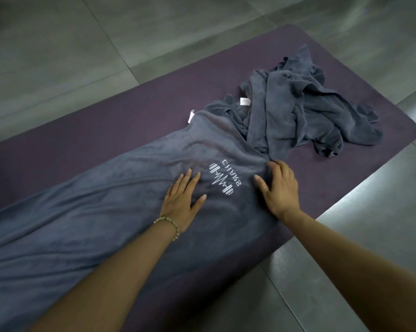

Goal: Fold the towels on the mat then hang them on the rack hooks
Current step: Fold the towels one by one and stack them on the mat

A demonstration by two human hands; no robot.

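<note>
The spread grey towel point(106, 212) lies lengthwise on the purple mat point(82, 140), under both palms and running off past the left forearm toward the frame's edge. Its embroidered dumbbell logo point(223, 178) sits between the two hands. The left hand point(182, 200) presses flat on the cloth with fingers straight and a little apart, holding nothing. The right hand point(280, 188) also lies open, palm down, with its fingertips at the towel's near long edge, where the cloth meets bare mat. Whether those fingertips pinch the hem I cannot tell.

The fabric looks plush, soft and light, with shallow ripples across it. It will likely drape and slump instead of holding a crease, and it may drag on the mat. The best hold is probably at the corners or along a hem, with flat palms used for smoothing. A white care tag point(190, 116) marks the far corner, beyond the left fingertips.

Just past the right fingertips, a crumpled pile of grey towels point(298, 111) overlaps the spread towel's far end, with a second white tag point(244, 101) showing on it. A beaded bracelet point(168, 224) circles the left wrist. Grey floor tiles point(58, 56) surround the mat on all sides of the arms. No rack or hooks are in view.
</note>
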